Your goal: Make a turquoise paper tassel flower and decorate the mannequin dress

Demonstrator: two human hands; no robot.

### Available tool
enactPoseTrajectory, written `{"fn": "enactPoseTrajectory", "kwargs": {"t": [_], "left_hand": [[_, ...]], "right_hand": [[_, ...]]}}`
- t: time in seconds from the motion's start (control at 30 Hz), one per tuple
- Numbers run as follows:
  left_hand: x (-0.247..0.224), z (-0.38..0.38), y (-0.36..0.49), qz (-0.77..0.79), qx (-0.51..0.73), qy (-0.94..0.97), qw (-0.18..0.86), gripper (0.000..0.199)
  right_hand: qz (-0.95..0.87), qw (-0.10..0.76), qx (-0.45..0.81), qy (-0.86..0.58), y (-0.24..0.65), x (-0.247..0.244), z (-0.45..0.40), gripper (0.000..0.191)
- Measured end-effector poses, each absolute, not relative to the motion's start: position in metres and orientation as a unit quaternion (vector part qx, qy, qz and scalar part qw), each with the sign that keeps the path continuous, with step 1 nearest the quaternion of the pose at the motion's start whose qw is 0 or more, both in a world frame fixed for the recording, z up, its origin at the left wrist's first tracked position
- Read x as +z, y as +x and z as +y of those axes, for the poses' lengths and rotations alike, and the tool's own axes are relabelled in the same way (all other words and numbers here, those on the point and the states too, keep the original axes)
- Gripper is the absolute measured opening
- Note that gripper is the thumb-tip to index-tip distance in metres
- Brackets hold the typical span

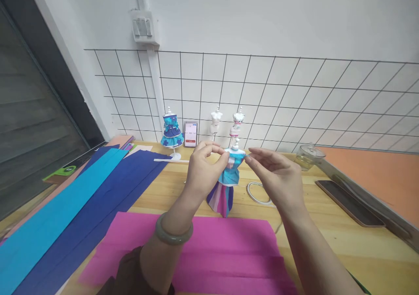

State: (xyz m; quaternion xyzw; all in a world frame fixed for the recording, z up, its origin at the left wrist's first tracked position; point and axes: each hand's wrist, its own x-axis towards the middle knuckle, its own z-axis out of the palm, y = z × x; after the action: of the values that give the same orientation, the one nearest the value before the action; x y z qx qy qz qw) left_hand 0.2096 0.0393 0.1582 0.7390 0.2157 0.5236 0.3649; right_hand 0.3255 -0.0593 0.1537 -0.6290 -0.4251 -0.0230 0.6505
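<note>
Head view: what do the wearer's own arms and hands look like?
Left hand: ungloved, smooth rounded grey-green bangle at the wrist, dark brown sleeve further up. Right hand: ungloved, wrist unadorned. No sleeve clearly visible there; can't tell whether the green sliver at the bottom edge is clothing.

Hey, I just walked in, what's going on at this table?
Someone is fitting a blue top on a small dress form with both hands. The left hand is at one side of it; the right hand pinches the other edge. A striped skirt hangs below, and a pink sheet lies in front.
</note>
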Motion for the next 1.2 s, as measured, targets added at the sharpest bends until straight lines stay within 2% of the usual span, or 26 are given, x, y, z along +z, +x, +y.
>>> {"fn": "enactPoseTrajectory", "kwargs": {"t": [0.23,0.5,0.9,1.03,1.2], "left_hand": [[0.157,0.040,0.209,0.203,0.499,0.738,0.407,0.008],[0.162,0.039,0.206,0.194,0.513,0.742,0.386,0.007],[0.161,0.043,0.203,0.190,0.487,0.741,0.421,0.009],[0.159,0.044,0.205,0.191,0.478,0.728,0.453,0.010],[0.158,0.044,0.206,0.185,0.471,0.722,0.472,0.010]], "right_hand": [[-0.463,0.619,-0.004,-0.635,0.326,0.154,-0.062,0.022],[-0.531,0.583,-0.004,-0.615,0.330,0.156,-0.063,0.020],[-0.492,0.592,0.029,-0.637,0.332,0.154,-0.058,0.020],[-0.481,0.614,0.007,-0.626,0.332,0.151,-0.054,0.018],[-0.479,0.641,0.045,-0.598,0.331,0.150,-0.052,0.016]]}}
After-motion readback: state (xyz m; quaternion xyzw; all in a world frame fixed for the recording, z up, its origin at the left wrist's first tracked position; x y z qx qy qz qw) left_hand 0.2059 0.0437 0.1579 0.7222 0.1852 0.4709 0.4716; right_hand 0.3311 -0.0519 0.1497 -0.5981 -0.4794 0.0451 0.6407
